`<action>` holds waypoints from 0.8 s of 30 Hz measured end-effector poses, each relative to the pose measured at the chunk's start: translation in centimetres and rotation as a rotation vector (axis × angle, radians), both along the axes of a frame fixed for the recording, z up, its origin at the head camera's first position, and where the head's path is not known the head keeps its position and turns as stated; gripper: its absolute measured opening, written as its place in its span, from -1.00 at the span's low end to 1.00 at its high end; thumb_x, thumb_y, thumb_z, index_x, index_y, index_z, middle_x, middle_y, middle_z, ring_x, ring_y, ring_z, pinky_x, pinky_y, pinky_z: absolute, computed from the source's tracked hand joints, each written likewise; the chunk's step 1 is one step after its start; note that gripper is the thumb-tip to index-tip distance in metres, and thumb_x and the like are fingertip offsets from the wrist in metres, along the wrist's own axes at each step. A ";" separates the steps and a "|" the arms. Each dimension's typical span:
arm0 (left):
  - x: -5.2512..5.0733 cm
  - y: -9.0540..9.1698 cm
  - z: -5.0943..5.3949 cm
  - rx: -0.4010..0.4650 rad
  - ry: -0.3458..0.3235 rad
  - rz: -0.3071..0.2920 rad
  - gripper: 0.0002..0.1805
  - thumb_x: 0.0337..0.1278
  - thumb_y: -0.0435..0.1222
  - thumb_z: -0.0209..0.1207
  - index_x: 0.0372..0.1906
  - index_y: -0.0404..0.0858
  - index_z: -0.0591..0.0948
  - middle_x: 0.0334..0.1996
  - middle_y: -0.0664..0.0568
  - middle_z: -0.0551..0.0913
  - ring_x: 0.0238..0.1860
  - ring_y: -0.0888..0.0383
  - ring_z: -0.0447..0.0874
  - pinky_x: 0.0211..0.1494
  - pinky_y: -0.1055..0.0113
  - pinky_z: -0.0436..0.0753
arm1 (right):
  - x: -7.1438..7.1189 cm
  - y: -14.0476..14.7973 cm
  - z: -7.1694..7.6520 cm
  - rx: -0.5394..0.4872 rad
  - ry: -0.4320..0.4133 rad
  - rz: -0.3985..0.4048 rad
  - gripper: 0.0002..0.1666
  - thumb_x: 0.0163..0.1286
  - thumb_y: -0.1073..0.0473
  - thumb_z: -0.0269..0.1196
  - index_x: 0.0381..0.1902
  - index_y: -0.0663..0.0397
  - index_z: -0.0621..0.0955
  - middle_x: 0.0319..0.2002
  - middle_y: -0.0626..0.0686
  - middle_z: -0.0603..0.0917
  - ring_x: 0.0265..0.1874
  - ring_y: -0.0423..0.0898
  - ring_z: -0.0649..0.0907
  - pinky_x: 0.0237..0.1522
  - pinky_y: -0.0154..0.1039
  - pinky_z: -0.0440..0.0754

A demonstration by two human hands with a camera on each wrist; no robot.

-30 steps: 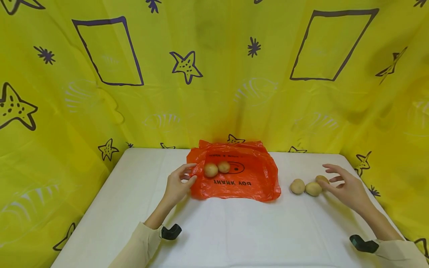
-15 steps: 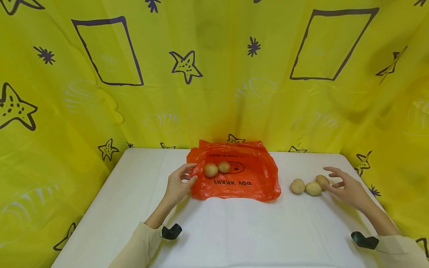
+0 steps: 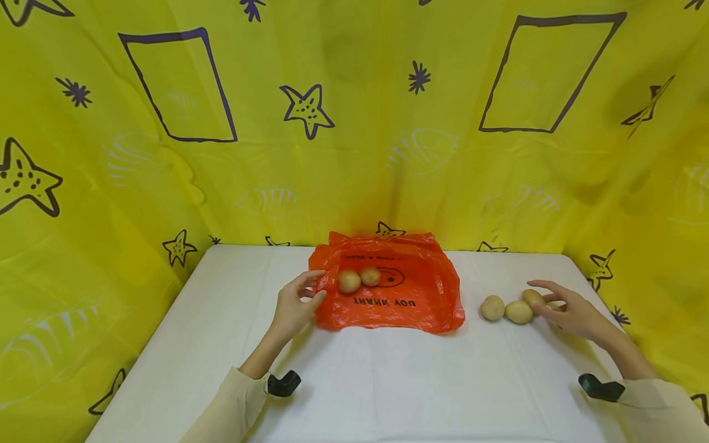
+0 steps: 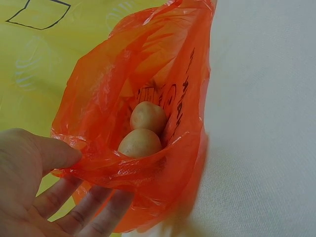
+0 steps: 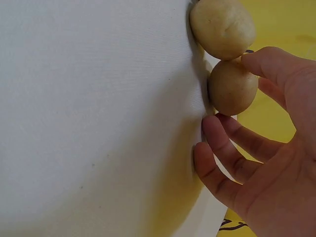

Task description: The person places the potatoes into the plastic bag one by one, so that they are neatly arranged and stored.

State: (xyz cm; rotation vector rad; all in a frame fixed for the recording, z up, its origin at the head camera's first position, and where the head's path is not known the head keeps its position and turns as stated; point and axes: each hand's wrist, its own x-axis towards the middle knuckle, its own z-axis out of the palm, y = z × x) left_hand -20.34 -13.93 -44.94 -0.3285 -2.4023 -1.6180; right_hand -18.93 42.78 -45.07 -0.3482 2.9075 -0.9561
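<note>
My left hand (image 3: pixel 293 309) pinches the near-left rim of a red plastic bag (image 4: pixel 106 98), thumb on the inner side and fingers behind the film. The bag lies with its mouth toward me, and two potatoes (image 3: pixel 349 282) sit inside it. My right hand (image 3: pixel 576 315) reaches over the rightmost potatoes of a row on the table. In the right wrist view, a potato (image 5: pixel 233 88) lies between the thumb and the loosely bent fingers. Thumb and fingertips are at its edges; a firm grip does not show. Another potato (image 5: pixel 223 27) touches it.
Further left in the row are one potato (image 3: pixel 492 308) and another potato (image 3: pixel 519 312), between the bag and my right hand. A white cloth (image 3: pixel 388 381) covers the table. A yellow patterned curtain (image 3: pixel 354 154) stands along its back and sides.
My right hand has lowered, and its fingers and thumb have come in around the rightmost potatoes. The left hand, the bag and the potatoes have stayed put.
</note>
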 end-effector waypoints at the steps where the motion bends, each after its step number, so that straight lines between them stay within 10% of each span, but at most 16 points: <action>1: 0.0 0.0 0.0 -0.001 0.000 0.000 -0.56 0.19 -0.52 0.33 0.18 -0.21 0.68 -0.14 -0.12 0.72 -0.25 -0.02 0.70 -0.17 0.41 0.68 | 0.0 0.0 0.0 -0.001 -0.010 0.001 -0.34 0.53 0.10 0.25 0.43 0.28 0.34 0.11 0.54 0.58 0.03 0.42 0.61 -0.31 -0.30 0.65; 24: 0.1 0.1 0.0 0.012 -0.012 0.004 -0.57 0.18 -0.53 0.32 0.16 -0.23 0.68 -0.14 -0.13 0.71 -0.26 -0.01 0.70 -0.20 0.41 0.68 | -0.6 0.2 0.3 -0.068 -0.153 -0.016 -0.37 0.50 0.12 0.27 0.38 0.34 0.40 0.15 0.50 0.51 -0.25 0.01 0.60 -0.34 -0.26 0.64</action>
